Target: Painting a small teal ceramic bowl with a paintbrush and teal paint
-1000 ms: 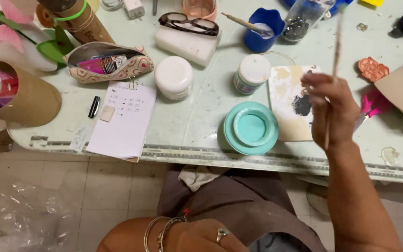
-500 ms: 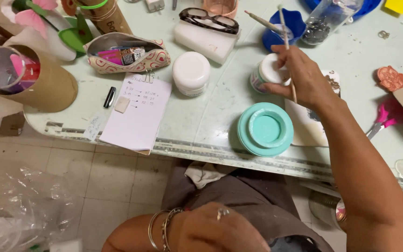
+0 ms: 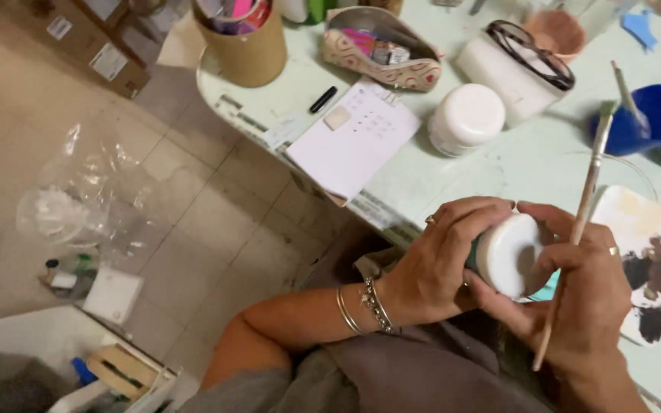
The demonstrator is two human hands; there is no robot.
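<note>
- The left hand [image 3: 441,260] is wrapping its fingers around the body of a small jar with a white lid [image 3: 508,255], clamped on it from the left side, with bracelets [image 3: 365,306] sitting at the wrist.
- The right hand [image 3: 579,294] is cupping the same jar from the right and below, its thumb and fingers closing on the white lid, while also pinching a long thin paintbrush [image 3: 575,229] against the palm.
- The jar is lying between the two hands, held above the lap just off the near edge of the tabletop [image 3: 453,172]; its lid is facing up toward the camera and its body is mostly hidden by the left fingers. Both hands are touching it, so neither is nearer.
- The paintbrush is running steeply, bristles pointing up and away, handle end pointing down past the right wrist, its long axis crossing just beside the lid.
- A teal round object [image 3: 548,289] is peeking out just behind the jar; what it is I cannot tell from here.
- To the right, a paint-smeared palette [image 3: 652,245] is lying on the tabletop.
- Further off, a white notepad [image 3: 353,141] is overhanging the tabletop edge, with a second white-lidded jar [image 3: 466,118] beside it.
- Beyond those, a blue cup [image 3: 640,122], a pair of glasses [image 3: 533,53], a patterned pencil case [image 3: 380,50] and a cardboard tube [image 3: 250,42] are standing well apart.
</note>
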